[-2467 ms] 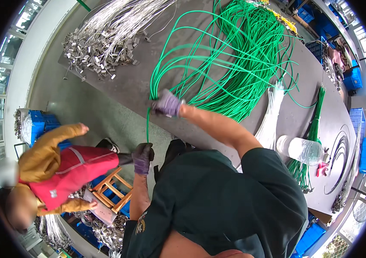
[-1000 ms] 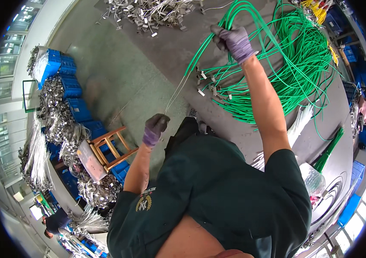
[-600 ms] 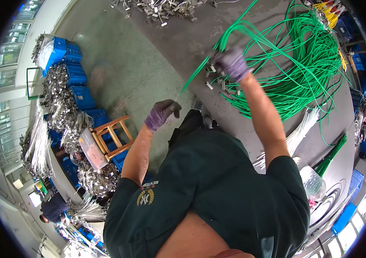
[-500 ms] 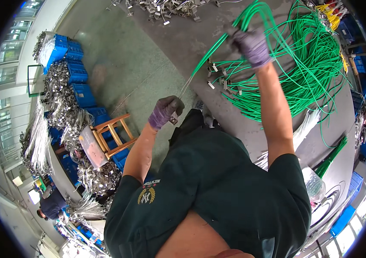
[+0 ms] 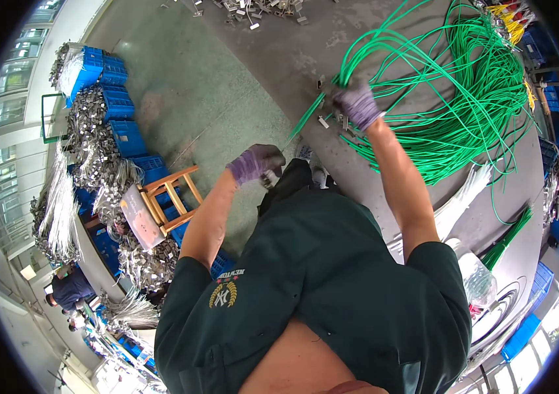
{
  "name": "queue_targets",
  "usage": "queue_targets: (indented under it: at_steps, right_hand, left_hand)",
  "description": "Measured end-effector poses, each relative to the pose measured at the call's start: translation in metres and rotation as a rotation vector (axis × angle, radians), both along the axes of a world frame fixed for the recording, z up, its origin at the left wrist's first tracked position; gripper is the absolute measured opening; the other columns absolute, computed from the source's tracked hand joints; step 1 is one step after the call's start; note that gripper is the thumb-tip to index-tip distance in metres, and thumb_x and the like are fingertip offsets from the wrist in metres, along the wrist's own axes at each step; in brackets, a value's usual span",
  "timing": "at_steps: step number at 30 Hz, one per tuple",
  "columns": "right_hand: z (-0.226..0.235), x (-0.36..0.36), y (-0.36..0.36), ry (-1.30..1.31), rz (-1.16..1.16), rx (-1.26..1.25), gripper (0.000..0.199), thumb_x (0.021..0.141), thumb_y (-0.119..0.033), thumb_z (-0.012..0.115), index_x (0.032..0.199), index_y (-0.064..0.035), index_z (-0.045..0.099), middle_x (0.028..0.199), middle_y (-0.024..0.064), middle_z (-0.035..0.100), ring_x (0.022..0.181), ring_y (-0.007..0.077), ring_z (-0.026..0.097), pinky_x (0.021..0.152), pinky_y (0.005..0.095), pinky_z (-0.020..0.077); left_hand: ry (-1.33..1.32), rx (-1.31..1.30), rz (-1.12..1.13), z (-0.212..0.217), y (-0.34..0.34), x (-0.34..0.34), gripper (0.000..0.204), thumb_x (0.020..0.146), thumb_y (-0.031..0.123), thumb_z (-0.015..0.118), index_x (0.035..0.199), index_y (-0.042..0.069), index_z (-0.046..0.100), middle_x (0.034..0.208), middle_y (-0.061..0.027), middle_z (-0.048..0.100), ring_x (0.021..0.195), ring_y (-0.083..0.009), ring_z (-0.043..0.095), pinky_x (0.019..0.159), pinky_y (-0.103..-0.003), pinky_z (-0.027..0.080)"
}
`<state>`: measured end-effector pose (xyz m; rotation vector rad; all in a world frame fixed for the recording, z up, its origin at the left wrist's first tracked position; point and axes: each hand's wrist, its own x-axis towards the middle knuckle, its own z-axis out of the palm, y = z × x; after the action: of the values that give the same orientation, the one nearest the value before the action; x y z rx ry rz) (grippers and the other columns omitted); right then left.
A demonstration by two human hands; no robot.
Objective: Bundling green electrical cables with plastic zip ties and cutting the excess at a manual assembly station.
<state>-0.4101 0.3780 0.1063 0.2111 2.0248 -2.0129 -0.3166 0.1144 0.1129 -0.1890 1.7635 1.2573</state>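
Observation:
Both of my hands wear purple-and-grey gloves. My right hand (image 5: 358, 106) is closed around a bunch of green wires (image 5: 384, 41), which loop up over the table and fall back toward a big pile. My left hand (image 5: 255, 164), off the table's edge, is closed on the near ends of that bunch, with small metal pieces (image 5: 269, 178) showing below the fingers. The stretch of wire between my hands runs slanting and is partly blurred. Beside my right hand lie small metal end pieces (image 5: 323, 121) on the table.
A large pile of green wires (image 5: 483, 98) covers the grey table (image 5: 279, 49) at right. Loose metal parts (image 5: 260, 8) lie at the far edge. On the left stand a wooden stool (image 5: 173, 200) and blue crates (image 5: 127, 136) beside heaped metal-ended wires. A person (image 5: 71, 290) works at lower left.
My right hand has come down and left along the green wires, toward my left hand. The loops it holds have dropped lower. My left hand has shifted slightly right.

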Motion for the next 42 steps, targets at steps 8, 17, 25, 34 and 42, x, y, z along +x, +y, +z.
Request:
queue_targets:
  at_steps: [8, 17, 25, 34, 42]
  right_hand:
    - [0.019, -0.004, 0.005, -0.150, -0.085, -0.053, 0.019, 0.077, -0.016, 0.064, 0.068, 0.0002, 0.061, 0.055, 0.0060, 0.057, 0.039, 0.0115, 0.049, 0.034, 0.0259, 0.0360]
    - [0.017, 0.023, -0.040, -0.186, 0.137, -0.090, 0.021, 0.081, -0.020, 0.062, 0.083, 0.0006, 0.064, 0.056, 0.0044, 0.058, 0.041, 0.0094, 0.050, 0.037, 0.0222, 0.0364]
    - [0.021, 0.025, -0.045, -0.152, -0.037, -0.277, 0.022, 0.082, -0.019, 0.061, 0.081, 0.0018, 0.065, 0.058, 0.0077, 0.061, 0.039, 0.0095, 0.050, 0.036, 0.0232, 0.0357]
    - [0.046, 0.047, -0.056, -0.011, 0.041, -0.170, 0.030, 0.083, -0.022, 0.061, 0.061, -0.0021, 0.063, 0.048, 0.0045, 0.057, 0.036, 0.0085, 0.048, 0.035, 0.0232, 0.0359]
    - [0.001, 0.034, -0.016, 0.010, 0.009, 0.101, 0.018, 0.084, -0.021, 0.057, 0.079, -0.0051, 0.063, 0.058, 0.0109, 0.061, 0.041, 0.0187, 0.051, 0.039, 0.0305, 0.0381]
  left_hand:
    - [0.261, 0.255, 0.411, -0.008, -0.001, 0.015, 0.034, 0.086, 0.034, 0.052, 0.081, 0.000, 0.056, 0.055, -0.0016, 0.047, 0.044, -0.0086, 0.044, 0.039, -0.023, 0.031]
    - [0.247, 0.494, 0.553, 0.005, 0.012, 0.014, 0.028, 0.086, 0.026, 0.051, 0.091, -0.001, 0.053, 0.064, -0.0033, 0.048, 0.048, -0.0085, 0.045, 0.041, -0.023, 0.032]
    - [0.832, 0.125, 0.456, 0.000, 0.028, 0.015, 0.027, 0.087, 0.029, 0.051, 0.094, 0.004, 0.050, 0.069, -0.0061, 0.053, 0.050, -0.0099, 0.045, 0.044, -0.021, 0.035]
    - [0.628, 0.470, 0.949, 0.005, 0.048, -0.019, 0.029, 0.085, 0.036, 0.050, 0.092, 0.008, 0.051, 0.069, -0.0061, 0.055, 0.052, -0.0123, 0.052, 0.040, -0.022, 0.034]
    - [0.846, 0.378, 0.844, -0.028, 0.111, -0.056, 0.027, 0.086, 0.029, 0.050, 0.095, 0.004, 0.051, 0.076, -0.0069, 0.054, 0.061, -0.0171, 0.054, 0.055, -0.032, 0.045]
